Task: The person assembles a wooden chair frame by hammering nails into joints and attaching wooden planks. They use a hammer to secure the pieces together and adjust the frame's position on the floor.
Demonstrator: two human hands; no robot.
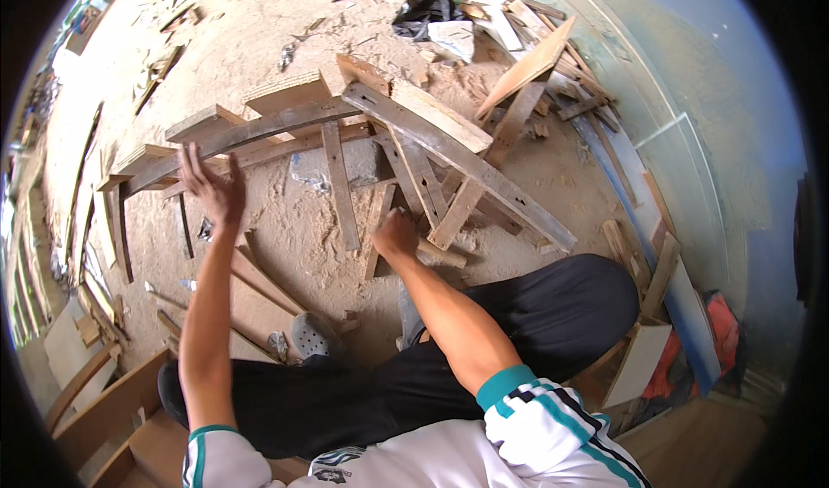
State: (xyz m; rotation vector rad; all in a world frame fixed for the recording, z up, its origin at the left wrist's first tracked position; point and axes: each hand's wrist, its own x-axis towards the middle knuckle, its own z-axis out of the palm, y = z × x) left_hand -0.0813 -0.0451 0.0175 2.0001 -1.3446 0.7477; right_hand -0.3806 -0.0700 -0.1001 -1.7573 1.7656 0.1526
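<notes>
A wooden frame (458, 164) of nailed boards and legs stands on the dusty ground before me. Its long curved rail (268, 128) runs off to the left, with several short wooden blocks (285, 93) set along its far side. My left hand (213, 193) is raised with its fingers apart, over or against the rail's left part; whether it touches cannot be told. Closed in a fist, my right hand (396, 233) is low beside a narrow upright slat (378, 229) near the frame's middle. Whatever that fist holds is hidden.
A grey stone block (335, 165) lies under the frame. Wood offcuts (596, 99) are heaped at the right, along a bluish wall (717, 65). A black plastic bag (426, 13) lies at the back. My grey clog (316, 337) is just below the frame. Loose planks (82, 177) line the left.
</notes>
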